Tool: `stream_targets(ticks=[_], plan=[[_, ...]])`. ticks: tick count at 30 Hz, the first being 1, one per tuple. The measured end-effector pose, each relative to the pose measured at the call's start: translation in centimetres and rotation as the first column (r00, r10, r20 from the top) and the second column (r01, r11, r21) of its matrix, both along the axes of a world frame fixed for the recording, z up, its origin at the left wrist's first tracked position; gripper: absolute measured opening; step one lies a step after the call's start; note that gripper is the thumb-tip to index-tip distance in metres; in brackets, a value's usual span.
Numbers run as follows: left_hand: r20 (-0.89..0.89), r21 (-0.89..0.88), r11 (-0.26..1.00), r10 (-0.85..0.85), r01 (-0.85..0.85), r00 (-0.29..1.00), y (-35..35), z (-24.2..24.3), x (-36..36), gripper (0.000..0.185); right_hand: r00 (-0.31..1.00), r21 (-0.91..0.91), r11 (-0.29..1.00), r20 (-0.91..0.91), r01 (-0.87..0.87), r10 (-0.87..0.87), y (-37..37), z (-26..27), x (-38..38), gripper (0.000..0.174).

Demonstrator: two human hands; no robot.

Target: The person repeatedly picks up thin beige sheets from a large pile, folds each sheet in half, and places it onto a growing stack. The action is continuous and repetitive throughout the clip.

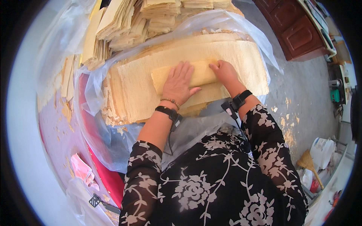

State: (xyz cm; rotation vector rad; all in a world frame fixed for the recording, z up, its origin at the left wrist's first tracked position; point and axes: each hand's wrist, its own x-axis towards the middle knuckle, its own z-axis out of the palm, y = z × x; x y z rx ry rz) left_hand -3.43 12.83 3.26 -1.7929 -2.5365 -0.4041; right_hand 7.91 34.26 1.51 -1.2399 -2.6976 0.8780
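Note:
A folded, pale yellow sheet (204, 74), perhaps tofu skin or thin veneer, lies across a stack of larger flat sheets (135, 84) in front of me. My left hand (178, 82) rests flat on the folded sheet's left part, fingers extended and thumb out to the side. At its right end, my right hand (225, 72) has curled fingers, with thumb and forefinger at the sheet's edge; whether they pinch it cannot be told. Both wrists wear black straps with small devices, and a beaded bracelet circles the left one. Clear plastic film (195, 125) lies under the stack.
Piles of folded sheets (161, 14) stand beyond the stack. A pink cloth or paper (81, 169) lies at lower left, near a black bracket (95, 200). Right are a dark red cabinet (301, 34), a straw brush (306, 161), a white bucket (321, 152) and floor scraps.

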Motion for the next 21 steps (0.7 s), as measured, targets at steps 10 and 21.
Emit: stream_targets(ticks=[10,21], plan=[[0.000,-0.122,0.992,0.010,-0.010,1.000,0.3,-1.7,-0.9,0.095,0.839,0.519,0.726,-0.030,-0.452,0.544,-6.0,-0.8,-0.7,0.059],[0.035,-0.092,0.993,0.071,-0.067,0.997,-2.8,-1.9,-3.2,0.093,0.859,0.438,0.768,0.020,-0.468,0.512,-5.8,-1.6,-0.8,0.063]])
